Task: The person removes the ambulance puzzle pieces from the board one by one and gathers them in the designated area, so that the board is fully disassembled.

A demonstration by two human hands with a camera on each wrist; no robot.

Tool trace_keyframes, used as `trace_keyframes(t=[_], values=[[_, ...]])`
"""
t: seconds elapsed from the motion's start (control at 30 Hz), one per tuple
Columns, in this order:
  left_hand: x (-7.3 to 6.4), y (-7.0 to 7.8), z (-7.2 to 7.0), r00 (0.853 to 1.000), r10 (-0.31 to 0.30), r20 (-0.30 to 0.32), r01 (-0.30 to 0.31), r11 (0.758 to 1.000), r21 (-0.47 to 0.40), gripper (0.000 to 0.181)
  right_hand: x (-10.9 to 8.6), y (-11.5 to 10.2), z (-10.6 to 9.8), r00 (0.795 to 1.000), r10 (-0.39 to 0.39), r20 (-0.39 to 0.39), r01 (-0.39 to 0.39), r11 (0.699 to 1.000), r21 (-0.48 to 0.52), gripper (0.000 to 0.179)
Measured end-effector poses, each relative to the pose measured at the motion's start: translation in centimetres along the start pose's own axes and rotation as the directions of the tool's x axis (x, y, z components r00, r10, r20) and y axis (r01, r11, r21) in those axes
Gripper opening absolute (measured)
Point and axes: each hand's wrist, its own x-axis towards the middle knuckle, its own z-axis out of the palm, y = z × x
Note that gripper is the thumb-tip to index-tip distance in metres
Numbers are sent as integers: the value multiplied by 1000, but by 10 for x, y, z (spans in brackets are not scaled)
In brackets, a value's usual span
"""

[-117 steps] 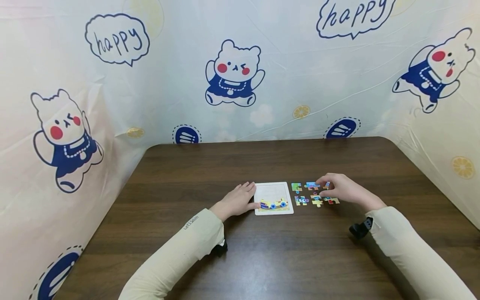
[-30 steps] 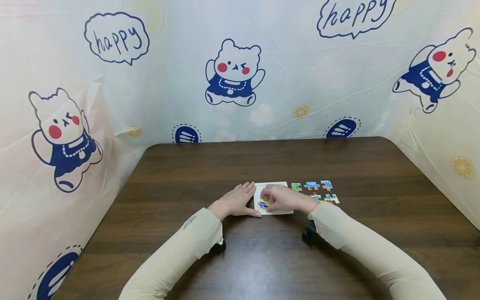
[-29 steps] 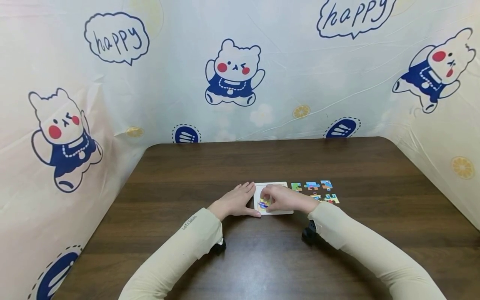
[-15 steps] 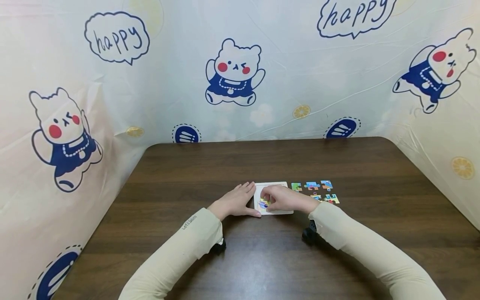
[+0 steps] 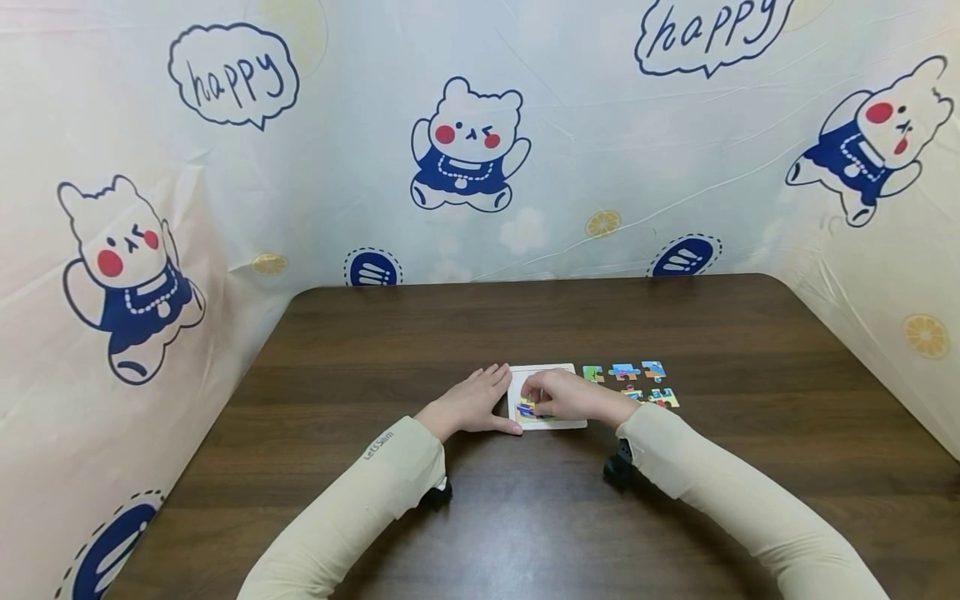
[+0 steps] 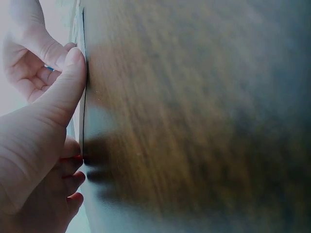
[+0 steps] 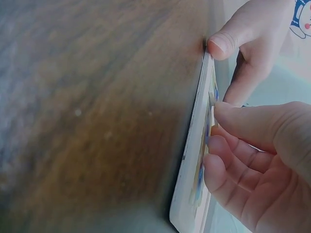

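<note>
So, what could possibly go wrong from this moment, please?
The right hand might nudge the coloured pieces in the white tray out of line, as its fingers are right at them. The right sleeve might brush the loose pieces close by its cuff. If the left hand at the tray's edge eases off, the tray could slide.

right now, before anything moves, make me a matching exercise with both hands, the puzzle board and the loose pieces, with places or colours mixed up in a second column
Column one
1. left hand
2. right hand
3. puzzle board
4. loose pieces

Column two
a. white-rimmed
b. over the puzzle board
c. right of the puzzle board
d. at the left edge of the puzzle board

Right pairs: 1-d, 2-b, 3-a, 4-c
</note>
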Motion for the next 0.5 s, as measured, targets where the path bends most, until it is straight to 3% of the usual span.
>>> trace_keyframes(t=[0.5], values=[[-1, 1, -1, 1000, -2, -2, 2, 1000, 2, 95, 2, -1, 0, 999, 27, -32, -28, 999, -24, 13]])
